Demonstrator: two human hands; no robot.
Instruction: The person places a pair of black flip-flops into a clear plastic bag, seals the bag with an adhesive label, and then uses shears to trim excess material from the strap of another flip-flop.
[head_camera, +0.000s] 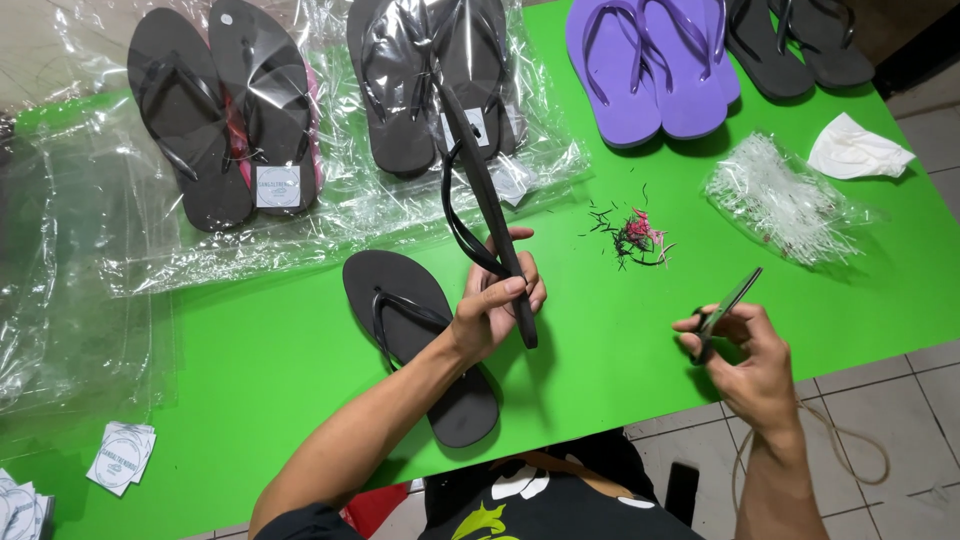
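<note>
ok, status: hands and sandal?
Left hand grips black sandal on edge. Right hand holds scissors, apart from it. Second sandal flat below.

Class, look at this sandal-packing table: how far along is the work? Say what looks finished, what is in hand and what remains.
Done: two black pairs lie in clear bags, and trimmed scraps sit on the table. In hand: the left hand holds a black sandal on edge; the right hand holds scissors. Left: its mate, the purple pair and another black pair lie unbagged.
</note>
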